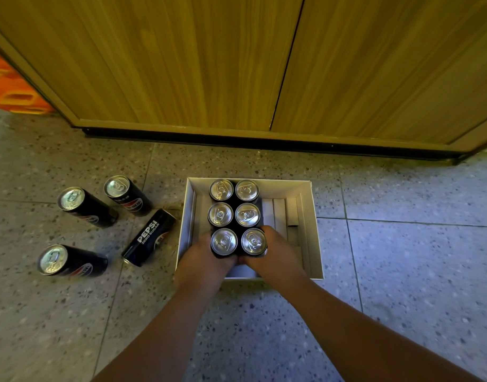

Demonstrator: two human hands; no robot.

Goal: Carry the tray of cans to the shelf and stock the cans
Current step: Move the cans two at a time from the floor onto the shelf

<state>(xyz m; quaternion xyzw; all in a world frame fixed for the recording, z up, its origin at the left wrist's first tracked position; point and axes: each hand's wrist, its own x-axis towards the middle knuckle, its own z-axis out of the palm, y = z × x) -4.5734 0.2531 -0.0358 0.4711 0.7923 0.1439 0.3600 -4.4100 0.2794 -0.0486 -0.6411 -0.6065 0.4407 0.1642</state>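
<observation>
A: Where's the tray (305,213)?
B: On the floor (402,244), near the cabinet (181,64), holding six cans (234,216) upright.
A: And the grip?
B: Left hand (202,257) and right hand (275,257) each clasp a near-row can. Best to lift straight up. Four cans (99,216) are on the floor left of it, one tipped over.

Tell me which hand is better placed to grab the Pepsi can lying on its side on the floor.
Left. The left hand is at the tray's left side, nearest the tipped Pepsi can just outside it. The right hand would have to cross over.
</observation>
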